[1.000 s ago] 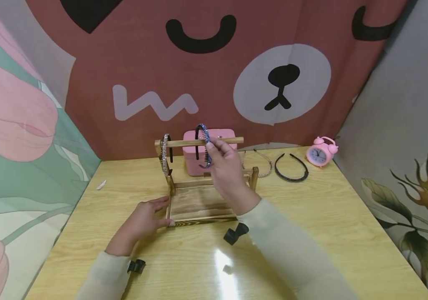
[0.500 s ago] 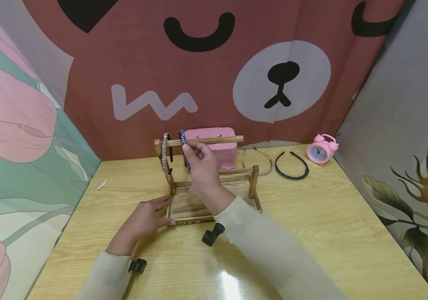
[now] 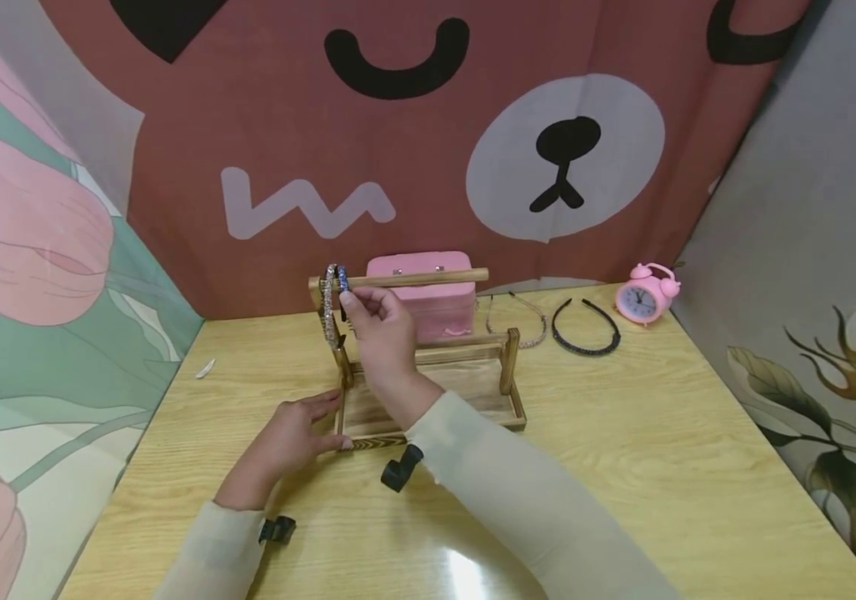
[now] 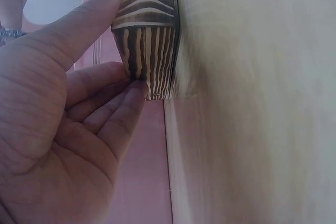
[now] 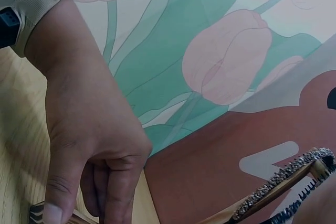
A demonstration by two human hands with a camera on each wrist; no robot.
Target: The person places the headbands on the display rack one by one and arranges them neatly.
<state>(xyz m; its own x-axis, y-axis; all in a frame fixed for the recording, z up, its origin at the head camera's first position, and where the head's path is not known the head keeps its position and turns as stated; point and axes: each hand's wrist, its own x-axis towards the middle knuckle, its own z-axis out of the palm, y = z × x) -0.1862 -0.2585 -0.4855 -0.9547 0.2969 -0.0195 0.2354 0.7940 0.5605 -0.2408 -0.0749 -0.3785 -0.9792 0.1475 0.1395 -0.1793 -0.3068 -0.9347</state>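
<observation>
One curved, glittering blue headband (image 3: 342,278) is being pinched by the right hand (image 3: 385,337); a brown wooden rack (image 3: 461,383) is being gripped by the left hand (image 3: 294,432).

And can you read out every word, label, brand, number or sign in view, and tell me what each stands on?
Nothing can be read in any view.
Pink twin-bell alarm clock: any dial numerals are too small to read.
Reddish-brown cloth backdrop with a cartoon face: a pale zigzag stroke, no legible word.
Brown wooden rack, glittery blue headband in the right hand, pink lidded box: no lettering visible.
</observation>
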